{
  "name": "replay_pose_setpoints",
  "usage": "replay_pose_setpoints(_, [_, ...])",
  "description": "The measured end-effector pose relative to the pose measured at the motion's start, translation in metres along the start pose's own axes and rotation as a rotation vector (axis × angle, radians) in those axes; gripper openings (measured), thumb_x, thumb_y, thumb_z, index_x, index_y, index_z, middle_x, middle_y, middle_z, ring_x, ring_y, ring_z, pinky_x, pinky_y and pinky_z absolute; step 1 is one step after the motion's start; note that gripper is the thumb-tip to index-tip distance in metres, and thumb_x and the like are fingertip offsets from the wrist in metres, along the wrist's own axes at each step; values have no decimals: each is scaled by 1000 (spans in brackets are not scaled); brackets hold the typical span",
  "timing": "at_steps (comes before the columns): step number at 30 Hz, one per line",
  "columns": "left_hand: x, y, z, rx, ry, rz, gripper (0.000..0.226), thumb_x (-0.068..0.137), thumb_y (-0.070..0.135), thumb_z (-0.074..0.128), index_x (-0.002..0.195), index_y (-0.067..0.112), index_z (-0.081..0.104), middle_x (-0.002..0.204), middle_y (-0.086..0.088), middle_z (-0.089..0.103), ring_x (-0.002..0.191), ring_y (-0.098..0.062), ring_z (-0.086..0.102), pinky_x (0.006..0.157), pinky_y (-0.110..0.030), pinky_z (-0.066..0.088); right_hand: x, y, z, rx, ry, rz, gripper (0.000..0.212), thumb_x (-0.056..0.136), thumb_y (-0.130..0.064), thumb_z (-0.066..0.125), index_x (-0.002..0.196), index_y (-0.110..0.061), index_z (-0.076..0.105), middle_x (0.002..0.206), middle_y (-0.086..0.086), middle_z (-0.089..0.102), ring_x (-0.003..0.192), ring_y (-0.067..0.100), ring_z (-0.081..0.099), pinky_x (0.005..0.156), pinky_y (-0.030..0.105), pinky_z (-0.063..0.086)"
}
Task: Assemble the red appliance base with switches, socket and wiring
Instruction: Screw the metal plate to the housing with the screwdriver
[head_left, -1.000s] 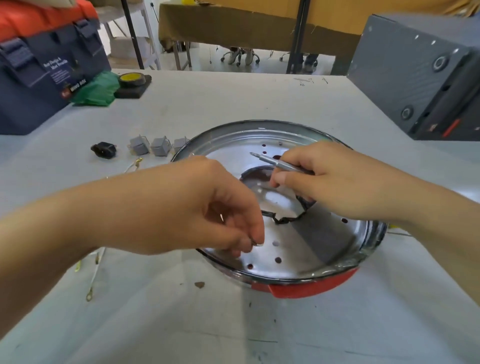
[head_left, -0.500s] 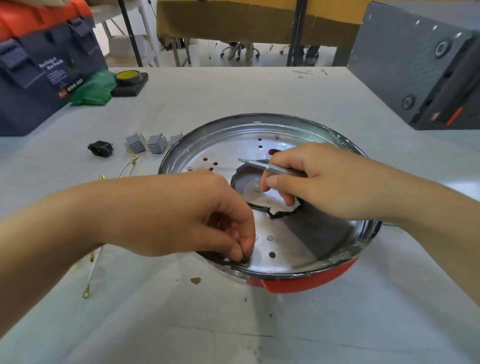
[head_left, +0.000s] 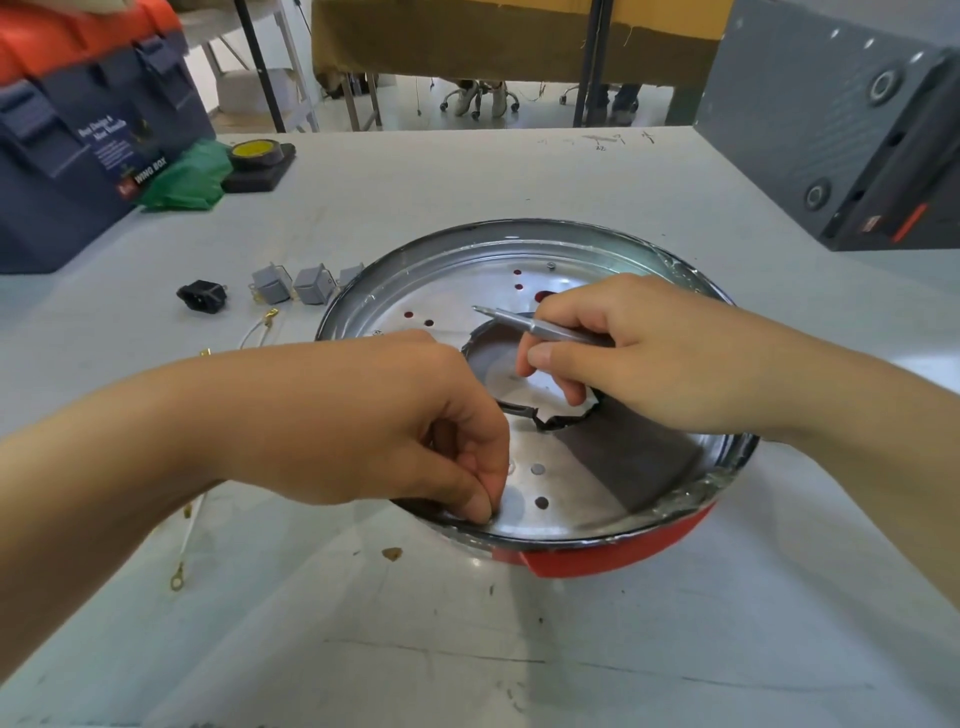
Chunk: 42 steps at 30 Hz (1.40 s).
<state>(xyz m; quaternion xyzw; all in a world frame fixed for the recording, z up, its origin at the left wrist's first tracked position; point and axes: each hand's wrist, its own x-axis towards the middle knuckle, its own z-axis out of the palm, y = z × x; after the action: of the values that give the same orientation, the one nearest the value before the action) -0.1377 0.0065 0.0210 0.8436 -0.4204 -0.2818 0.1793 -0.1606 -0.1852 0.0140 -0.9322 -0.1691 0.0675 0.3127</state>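
The round red appliance base (head_left: 613, 558) lies on the table with its shiny metal inside facing up, pierced by several holes and a jagged central opening. My left hand (head_left: 395, 421) reaches into its near-left side, fingertips pinched together on the metal floor; what they pinch is too small to see. My right hand (head_left: 639, 348) hovers over the centre and holds a silver screwdriver (head_left: 524, 325), tip pointing left. Left of the base lie grey rocker switches (head_left: 291, 285), a black socket (head_left: 202, 296) and white wires with gold terminals (head_left: 187, 535).
A blue and orange toolbox (head_left: 78, 135) stands at the back left beside a green bag (head_left: 187, 176) and a yellow tape roll (head_left: 255, 151). A dark grey case (head_left: 841, 119) occupies the back right. Small debris (head_left: 392, 553) lies in front of the base.
My left hand has moved down toward the near rim of the base, its pinched fingertips now touching the metal floor. The right hand with the screwdriver has stayed over the centre.
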Motion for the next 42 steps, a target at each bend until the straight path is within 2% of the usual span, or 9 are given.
replay_pose_setpoints(10, [7, 7, -4, -48, -54, -120, 6, 77, 30, 72, 72, 33, 71, 66, 22, 68, 61, 7, 61, 57, -4, 43, -6, -9, 0, -37, -2, 2, 34, 95, -27, 53, 61, -23, 52, 49, -15, 53, 49, -4, 48, 54, 8, 36])
replay_pose_setpoints(15, [-1, 3, 4, -139, 46, -62, 7, 76, 26, 75, 74, 27, 68, 66, 9, 67, 58, -1, 59, 58, -17, 50, -10, -8, 1, 8, 3, -2, 13, 94, -28, 54, 82, -22, 57, 56, -7, 54, 48, 3, 45, 51, 15, 37])
replay_pose_setpoints(17, [-4, 2, 6, -158, 76, -45, 7, 76, 24, 75, 73, 25, 69, 64, 9, 67, 58, -5, 59, 59, -21, 51, -12, -5, 1, 123, 15, 11, 3, 94, -26, 53, 95, -28, 50, 55, -7, 53, 46, 3, 43, 47, 13, 37])
replay_pose_setpoints(19, [-6, 1, 7, -175, 103, -40, 6, 75, 23, 75, 74, 25, 70, 64, 8, 68, 60, -9, 62, 61, -23, 53, -13, -1, 0, 246, 16, 8, 15, 95, -19, 47, 95, -33, 43, 59, -5, 53, 47, 2, 42, 45, 13, 36])
replay_pose_setpoints(23, [-8, -1, 8, -195, 115, -39, 5, 75, 22, 75, 77, 27, 73, 69, 6, 70, 67, -15, 66, 67, -29, 54, -15, 3, -5, 466, -42, -50, 26, 95, -5, 45, 86, -25, 59, 66, -3, 54, 48, 7, 36, 46, 18, 33])
replay_pose_setpoints(26, [-8, -2, 6, -207, 101, -42, 9, 76, 20, 75, 78, 29, 73, 71, 6, 72, 68, -13, 68, 69, -28, 56, -18, 9, -7, 676, -136, -124, 18, 87, -15, 57, 96, -20, 71, 71, 0, 56, 56, 10, 44, 50, 18, 39])
replay_pose_setpoints(30, [-7, -2, 7, -238, 99, -41, 12, 75, 15, 77, 74, 27, 73, 65, 10, 70, 61, -3, 65, 61, -16, 53, -19, 12, -12, 900, -180, -182, 27, 78, -24, 63, 101, -12, 71, 64, 2, 53, 54, 12, 46, 49, 18, 41])
replay_pose_setpoints(35, [-6, -2, 8, -224, 103, -38, 11, 75, 14, 77, 74, 25, 73, 63, 12, 68, 58, 0, 61, 61, -15, 51, -15, 7, -6, 828, -72, -195, 27, 82, -36, 56, 82, -16, 74, 50, -4, 50, 43, 8, 38, 45, 14, 35])
replay_pose_setpoints(42, [-6, -2, 7, -245, 79, -7, 18, 76, 11, 76, 74, 28, 71, 62, 16, 67, 59, 2, 62, 60, -10, 47, -14, -3, 3, 541, -165, -206, 20, 86, -24, 57, 79, -13, 72, 56, 3, 60, 48, 13, 50, 53, 17, 45])
